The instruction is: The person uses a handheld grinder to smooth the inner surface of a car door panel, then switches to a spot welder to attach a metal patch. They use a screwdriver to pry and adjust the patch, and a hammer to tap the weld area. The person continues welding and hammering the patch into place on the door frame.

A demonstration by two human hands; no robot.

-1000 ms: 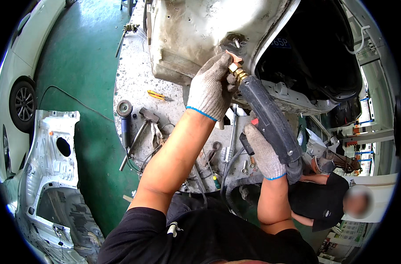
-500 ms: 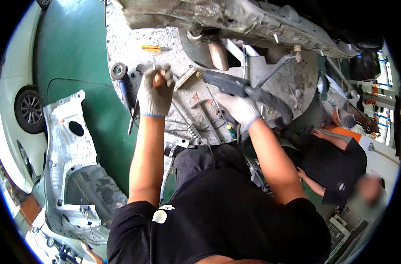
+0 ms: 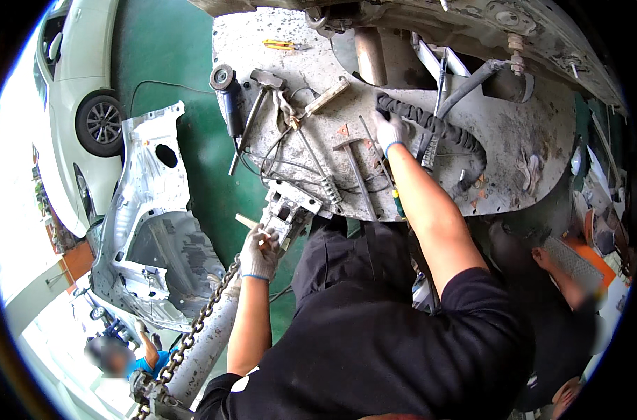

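My left hand [image 3: 260, 255], in a white knit glove, is near the lower middle with its fingers curled closed. A pale, flat strip [image 3: 246, 221] shows just beyond the fingers; what lies inside the grip cannot be made out. Over the grey table [image 3: 514, 140], my gloved right hand [image 3: 390, 131] is closed at the end of a black wrapped hose [image 3: 437, 127], its fingertips partly hidden. The hose curves right and down. Left of this hand lie a hammer [image 3: 357, 171], a thin rod [image 3: 372, 143] and a wooden-looking block [image 3: 327, 96].
An angle grinder [image 3: 227, 105], a heavy hammer [image 3: 268, 78] and yellow-handled cutter [image 3: 280, 45] lie on the table. A metal car frame [image 3: 472, 21] overhangs its far side. A chain [image 3: 208, 308] runs along a grey beam at lower left. A person [image 3: 556, 322] is close on the right.
My left hand has come down off the table toward me, fingers still curled. My right hand has moved up; the black gun-shaped tool beside it no longer shows clearly. The view has shifted.
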